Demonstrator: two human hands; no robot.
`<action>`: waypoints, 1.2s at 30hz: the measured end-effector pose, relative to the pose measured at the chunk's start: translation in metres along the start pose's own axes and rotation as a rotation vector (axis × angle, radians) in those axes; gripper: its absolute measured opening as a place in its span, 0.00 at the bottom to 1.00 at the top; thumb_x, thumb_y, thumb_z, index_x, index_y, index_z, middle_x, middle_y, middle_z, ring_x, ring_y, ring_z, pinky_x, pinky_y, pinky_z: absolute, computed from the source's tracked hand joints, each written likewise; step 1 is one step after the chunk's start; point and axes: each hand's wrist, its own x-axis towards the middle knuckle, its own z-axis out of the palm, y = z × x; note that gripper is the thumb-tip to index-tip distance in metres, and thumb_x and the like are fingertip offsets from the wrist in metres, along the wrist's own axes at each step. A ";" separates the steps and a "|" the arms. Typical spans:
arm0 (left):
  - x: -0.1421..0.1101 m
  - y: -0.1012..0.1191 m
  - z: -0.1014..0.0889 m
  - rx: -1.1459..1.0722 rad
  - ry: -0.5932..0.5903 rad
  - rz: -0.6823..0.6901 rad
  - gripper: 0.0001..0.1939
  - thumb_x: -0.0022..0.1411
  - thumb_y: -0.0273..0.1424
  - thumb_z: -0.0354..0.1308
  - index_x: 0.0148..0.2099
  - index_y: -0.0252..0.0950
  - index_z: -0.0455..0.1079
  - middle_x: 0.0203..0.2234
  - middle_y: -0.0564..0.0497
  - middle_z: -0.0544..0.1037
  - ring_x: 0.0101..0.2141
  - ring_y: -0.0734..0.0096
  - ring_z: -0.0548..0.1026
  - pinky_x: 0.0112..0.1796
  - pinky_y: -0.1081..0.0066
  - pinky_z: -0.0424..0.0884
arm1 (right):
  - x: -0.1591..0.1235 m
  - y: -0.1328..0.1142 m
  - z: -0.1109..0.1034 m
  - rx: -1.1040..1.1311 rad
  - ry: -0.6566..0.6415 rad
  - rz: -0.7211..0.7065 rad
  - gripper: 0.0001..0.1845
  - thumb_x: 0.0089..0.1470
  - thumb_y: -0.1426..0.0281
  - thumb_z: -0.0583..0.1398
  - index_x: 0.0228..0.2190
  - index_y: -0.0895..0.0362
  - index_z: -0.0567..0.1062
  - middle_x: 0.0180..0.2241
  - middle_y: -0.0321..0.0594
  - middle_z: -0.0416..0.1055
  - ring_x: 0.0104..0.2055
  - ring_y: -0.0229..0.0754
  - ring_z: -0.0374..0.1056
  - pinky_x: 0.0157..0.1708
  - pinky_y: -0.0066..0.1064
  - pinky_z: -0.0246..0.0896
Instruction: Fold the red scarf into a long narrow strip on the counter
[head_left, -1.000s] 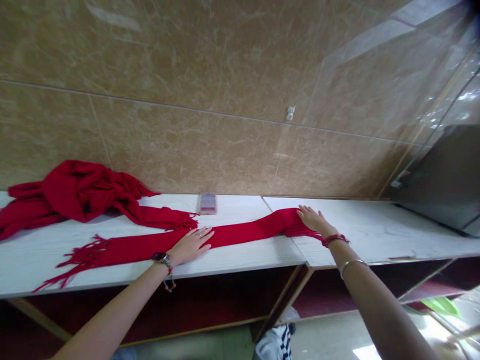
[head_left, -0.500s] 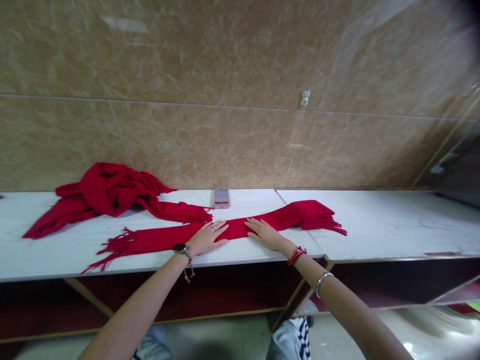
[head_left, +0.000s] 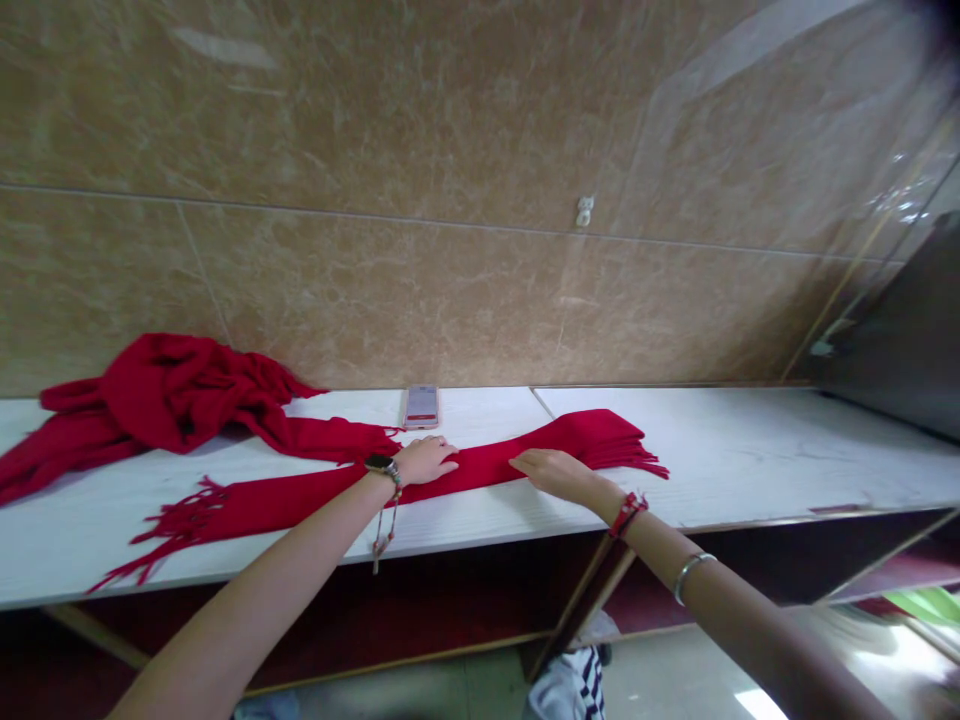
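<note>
A long red scarf point(head_left: 491, 462), folded into a narrow strip, lies across the white counter top. Its left end has loose fringe; its right end is stacked in layers with fringe beneath. My left hand point(head_left: 426, 460), with a dark watch at the wrist, rests on the strip's middle, thumb apart from the slightly bent fingers. To its right, my right hand point(head_left: 556, 474) is at the strip's near edge, fingers pressed together with the scarf at their tips. A second red scarf point(head_left: 161, 395) lies crumpled at the left, its fringed end just beyond my left hand.
A phone point(head_left: 421, 407) lies near the wall behind the strip. The white counter point(head_left: 735, 450) runs along a brown marbled wall point(head_left: 390, 300) and has open shelves point(head_left: 450, 600) below its front edge. A dark grey object point(head_left: 900, 340) stands at the far right.
The view has shifted to the right. My right hand has gone from lying flat with spread fingers to fingers drawn together at the scarf's near edge. My left fingers are more bent.
</note>
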 end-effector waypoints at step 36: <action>0.107 0.005 -0.009 -0.674 -0.178 0.044 0.17 0.50 0.40 0.55 0.38 0.31 0.68 0.24 0.53 0.72 0.26 0.74 0.68 0.27 0.75 0.61 | 0.018 -0.022 -0.009 -0.184 0.222 0.204 0.09 0.56 0.79 0.51 0.35 0.62 0.69 0.27 0.42 0.68 0.28 0.42 0.63 0.27 0.34 0.56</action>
